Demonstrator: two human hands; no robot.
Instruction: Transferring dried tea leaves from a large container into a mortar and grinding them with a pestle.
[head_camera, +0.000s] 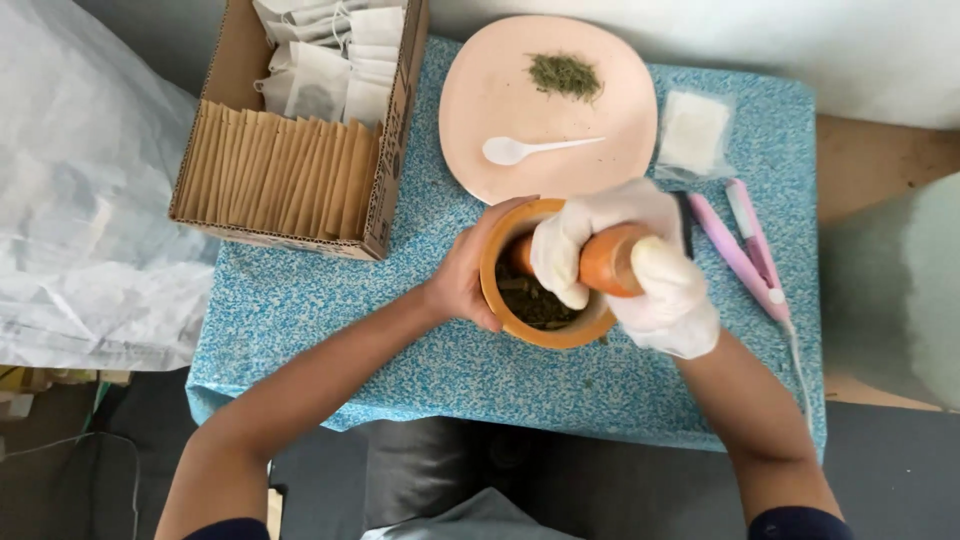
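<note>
Now, head view, the only one. My right hand (640, 262), in a white glove, is wrapped in a full fist around the orange pestle (605, 260); fingers curl over the top of it, thumb side toward frame centre. My left hand (470, 275) is bare and cups the outer wall of the wooden mortar (540, 335) on its left side, fingers loosely curved against the rim, not pinching.

Pestle: long axis runs nearly left to right across the frame, tilted. Its lower end dips into the bowl at the left; the pale rounded butt sticks out of my fist at the right. Dark green crushed leaves (530, 300) lie in the bottom of the mortar.

Mortar sits at frame centre on the blue speckled tablecloth (330, 300), just below the pink plate (500, 100). On the plate: a white plastic spoon (535, 149) and a small heap of dried green herb (565, 75).

Edges and room: cardboard box (290, 170) of paper sachets at upper left, apart from my left hand. A pink two-armed clamp tool (750, 250) lies just right of my glove, close. Small clear packet (693, 133) at upper right. Bare cloth runs from the mortar to the near table edge, lower frame.
</note>
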